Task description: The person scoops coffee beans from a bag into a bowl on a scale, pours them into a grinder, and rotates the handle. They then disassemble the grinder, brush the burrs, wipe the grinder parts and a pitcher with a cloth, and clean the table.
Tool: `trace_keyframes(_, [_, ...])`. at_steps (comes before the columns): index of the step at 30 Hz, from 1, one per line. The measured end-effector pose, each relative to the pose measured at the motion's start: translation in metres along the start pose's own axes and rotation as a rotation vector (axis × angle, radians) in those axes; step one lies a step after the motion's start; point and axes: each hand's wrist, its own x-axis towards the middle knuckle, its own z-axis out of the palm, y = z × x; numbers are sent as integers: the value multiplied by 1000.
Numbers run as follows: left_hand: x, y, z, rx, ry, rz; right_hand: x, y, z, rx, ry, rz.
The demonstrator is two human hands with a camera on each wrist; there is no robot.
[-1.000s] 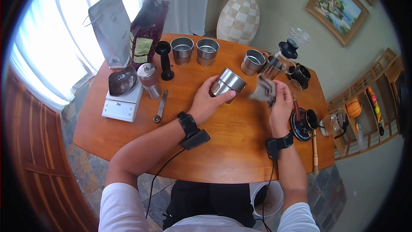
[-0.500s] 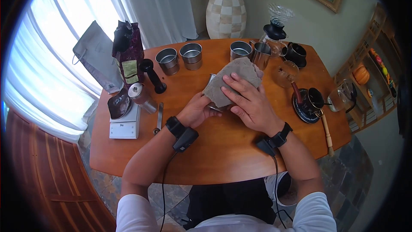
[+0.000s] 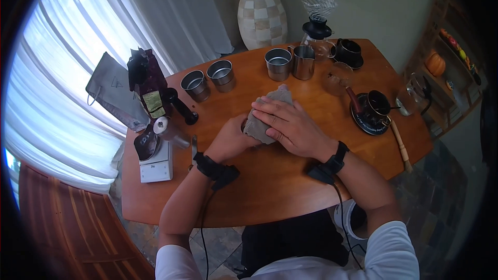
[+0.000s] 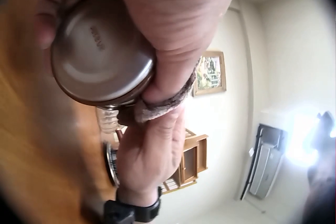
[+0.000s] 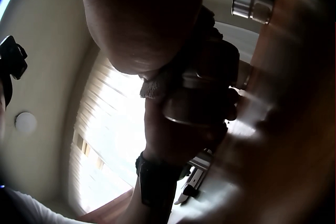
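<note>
My left hand (image 3: 227,139) grips a stainless steel cup (image 4: 102,50), its round base facing the left wrist camera. In the head view a grey-brown cloth (image 3: 259,128) lies over the cup and hides nearly all of it. My right hand (image 3: 301,130) rests on top of the cloth, fingers stretched across it and the thumb alongside. Both hands meet above the middle of the wooden table (image 3: 270,186). The edge of the cloth shows below my left hand's palm in the left wrist view.
Two metal cups (image 3: 221,77) stand behind the hands, with another cup (image 3: 278,65) and a steel pitcher (image 3: 303,63) to their right. A grinder (image 3: 168,132), scale (image 3: 155,168) and coffee bags are at left; a dark cup on a saucer (image 3: 371,124) and a brush (image 3: 400,145) at right.
The right hand has brought the cloth from beside the cup onto it, and its fingers now lie closer together. The head view has shifted, so the table's things appear moved.
</note>
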Motion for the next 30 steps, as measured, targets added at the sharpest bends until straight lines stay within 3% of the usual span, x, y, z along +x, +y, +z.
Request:
trace_keyframes(2, [0, -1, 9, -11, 3, 69, -1, 3, 1, 3, 12, 7])
trace_keyframes(4, [2, -4, 15, 216, 110, 244, -2, 4, 1, 10, 27, 14])
trace_keyframes(11, [-2, 16, 16, 793, 153, 380, -2, 3, 9, 134, 199, 199])
trace_keyframes(13, [-5, 14, 17, 855, 231, 573, -2, 2, 7, 213, 188, 269])
trace_keyframes(17, [-19, 12, 20, 923, 188, 443, -5, 10, 7, 367, 121, 405])
trace_keyframes(19, [-23, 13, 23, 689, 227, 447, -8, 16, 5, 461, 62, 478])
trace_keyframes(21, [-20, 7, 18, 571, 309, 456, -10, 21, 7, 627, -157, 693])
trace_keyframes(22, [-20, 4, 15, 447, 398, 461, -10, 23, 12, 627, -158, 694])
trace_keyframes(24, [-24, 0, 12, 400, 404, 464, -12, 24, 26, 1029, -47, 673])
trace_keyframes(26, [-28, 2, 13, 603, 413, 475, -13, 24, 30, 913, -11, 605])
trace_keyframes(30, [-32, 4, 21, 677, 388, 464, -10, 15, 20, 597, 68, 511])
